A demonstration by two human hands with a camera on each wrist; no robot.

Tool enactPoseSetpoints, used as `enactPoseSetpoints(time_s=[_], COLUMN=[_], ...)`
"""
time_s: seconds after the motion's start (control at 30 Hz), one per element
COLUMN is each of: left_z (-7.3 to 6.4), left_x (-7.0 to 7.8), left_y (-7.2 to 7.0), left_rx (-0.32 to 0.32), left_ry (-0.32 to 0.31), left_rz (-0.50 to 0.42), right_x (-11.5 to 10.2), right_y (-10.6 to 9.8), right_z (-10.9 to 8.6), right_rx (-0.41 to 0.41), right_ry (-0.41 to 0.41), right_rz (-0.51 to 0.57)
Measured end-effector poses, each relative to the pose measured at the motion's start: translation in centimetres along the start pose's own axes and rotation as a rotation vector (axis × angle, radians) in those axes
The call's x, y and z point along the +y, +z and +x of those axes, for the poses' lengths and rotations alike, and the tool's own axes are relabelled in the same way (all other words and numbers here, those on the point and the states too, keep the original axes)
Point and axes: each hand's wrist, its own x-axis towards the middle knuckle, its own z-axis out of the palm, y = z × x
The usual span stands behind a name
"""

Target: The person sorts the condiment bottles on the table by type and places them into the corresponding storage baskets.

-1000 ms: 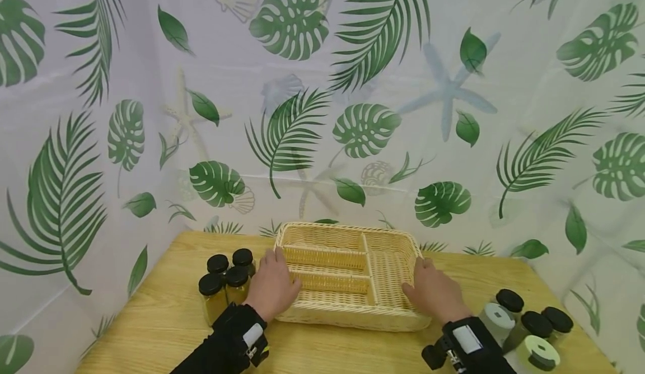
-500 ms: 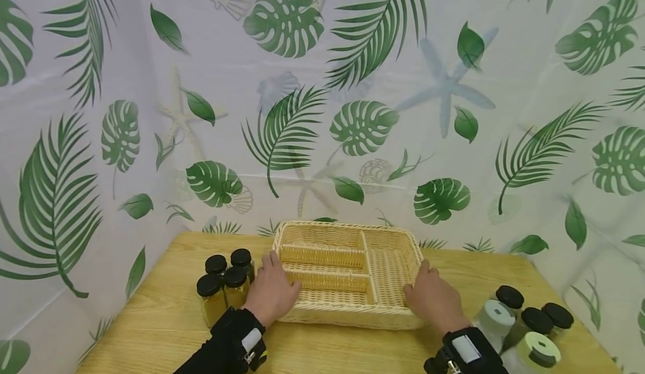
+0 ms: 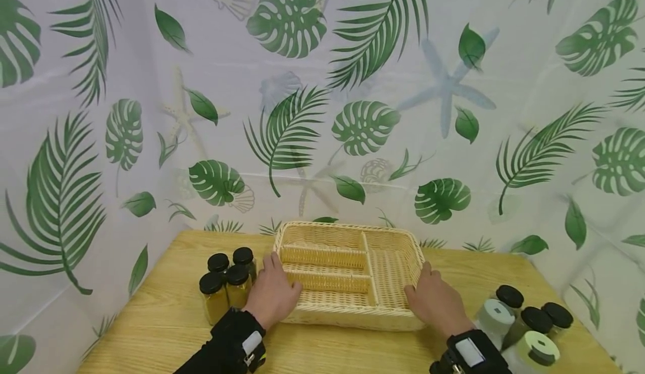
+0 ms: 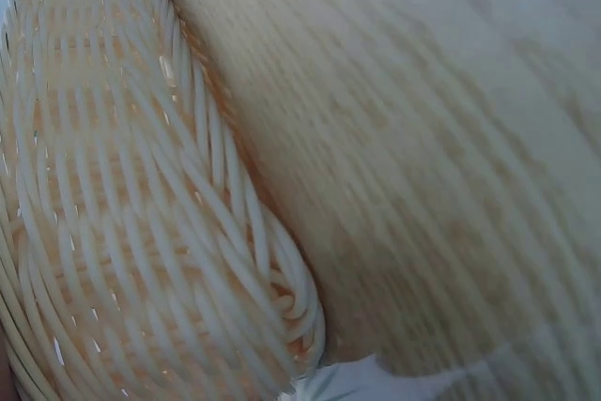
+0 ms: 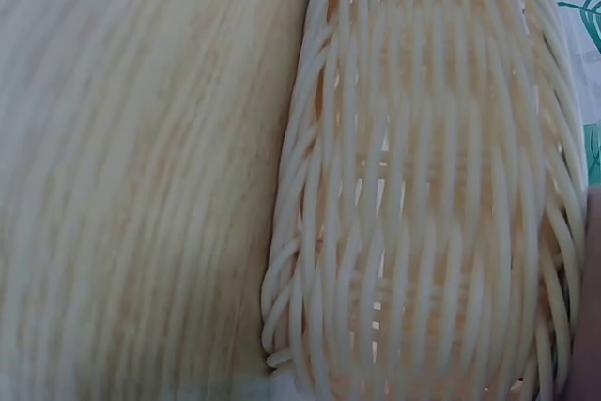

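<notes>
Wicker basket (image 3: 347, 309) sits on the tabletop (image 3: 146, 321), between the person's two hands. The left hand (image 3: 274, 293) pinches its left side near the front corner, thumb inside the rim; the right hand (image 3: 437, 301) pinches the right side likewise. Most of the fingers' outer ends are hidden beyond the rim, so how far they curl underneath cannot be told. Both wrist views are dim and blurred, filled by woven wall and tabletop, with only a sliver of a hand at the edge.

The basket has four compartments: three stacked on its left, divided by low woven walls, and one long one on its right. Woven floor shows in the long one; the dividers hide part of the floors of the left ones.

Just beside the left hand stand four black-lidded jars (image 3: 237, 294), partly overlapping; the front ones hold something yellow-brown. Beyond the right hand cluster five jars (image 3: 535, 321), three lidded in black, one in white, one in pale green. Their contents are hard to make out, and the lower frame edge cuts off the nearest. Behind hangs a leaf-printed sheet (image 3: 312, 155).
</notes>
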Motion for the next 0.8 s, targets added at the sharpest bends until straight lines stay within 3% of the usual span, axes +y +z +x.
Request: enactPoseSetpoints(time_s=[0.43, 0.8], left_z=[-1.4, -3.4], left_x=[0.4, 0.2], left_y=[-0.1, -0.6], left_rx=[-0.043, -0.054], left_ry=[-0.016, 0.003], left_rz=[-0.014, -0.042], right_x=[0.3, -0.1], right_y=[-0.1, -0.3], right_z=[-1.9, -3.9], right_rx=[0.007, 0.006], right_ry=[0.008, -0.008], right_rz=[0.022, 0.039])
